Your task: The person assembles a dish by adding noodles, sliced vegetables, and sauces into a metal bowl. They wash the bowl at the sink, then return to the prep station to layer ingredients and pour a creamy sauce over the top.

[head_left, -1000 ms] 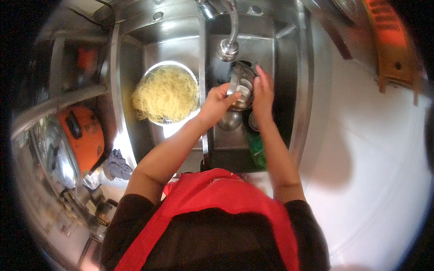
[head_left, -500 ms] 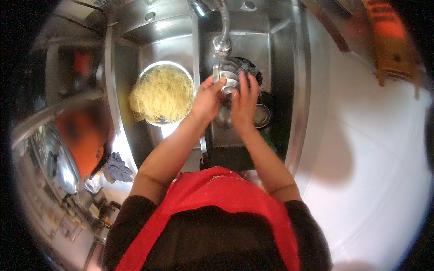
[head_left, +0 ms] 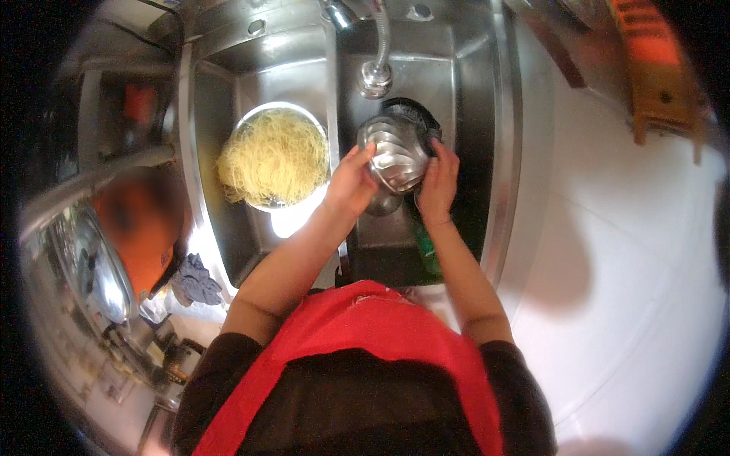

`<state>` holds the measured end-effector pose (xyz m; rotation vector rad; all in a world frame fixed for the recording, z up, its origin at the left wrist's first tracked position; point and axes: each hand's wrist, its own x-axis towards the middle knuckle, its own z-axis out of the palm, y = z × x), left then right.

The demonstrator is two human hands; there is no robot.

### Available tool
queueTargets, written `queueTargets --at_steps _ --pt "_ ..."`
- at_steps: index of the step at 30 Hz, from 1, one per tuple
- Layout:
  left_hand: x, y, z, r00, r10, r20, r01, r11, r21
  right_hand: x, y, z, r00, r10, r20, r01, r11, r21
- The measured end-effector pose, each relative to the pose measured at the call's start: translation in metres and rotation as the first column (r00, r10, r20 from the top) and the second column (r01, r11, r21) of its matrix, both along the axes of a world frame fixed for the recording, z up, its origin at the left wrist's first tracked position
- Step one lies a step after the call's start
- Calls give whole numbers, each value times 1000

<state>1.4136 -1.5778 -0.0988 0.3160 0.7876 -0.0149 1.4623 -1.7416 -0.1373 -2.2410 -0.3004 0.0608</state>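
Observation:
Over the right sink basin, a shiny metal bowl (head_left: 391, 156) with swirled fluting is held between my hands, its fluted side showing. My left hand (head_left: 352, 181) grips its left edge, thumb on the flutes. My right hand (head_left: 439, 182) is curled round the right edge; part of its fingers is hidden, and something dark shows at the fingertips. Behind the bowl lies a black rounded thing (head_left: 414, 110), mostly covered. Below the bowl, a smaller round metal piece (head_left: 384, 204) shows in the basin.
The left basin holds a metal bowl heaped with pale yellow noodles (head_left: 274, 156). A flexible faucet (head_left: 376, 76) hangs above the right basin, and a green thing (head_left: 428, 251) lies by my right forearm. At the left are a person in orange (head_left: 144, 235) and a grey cloth (head_left: 196, 280).
The fluted bowl has turned, so more of its swirled side shows. My right hand has moved right and down to the bowl's right edge; the green thing is more visible.

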Motion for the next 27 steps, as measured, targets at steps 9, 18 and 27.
queueTargets --at_steps 9,18,27 --pt "7 17 -28 990 47 134 -47 999 -6 14 -58 56 996 66 -65 -72 993 -93" --pt "14 37 -11 988 7 157 -10 1000 21 97 -1 280 659 187 729 -268 963 -5" --pt "25 40 -2 986 -101 133 96 995 41 251 80 368 494 344 799 -92 934 -346"
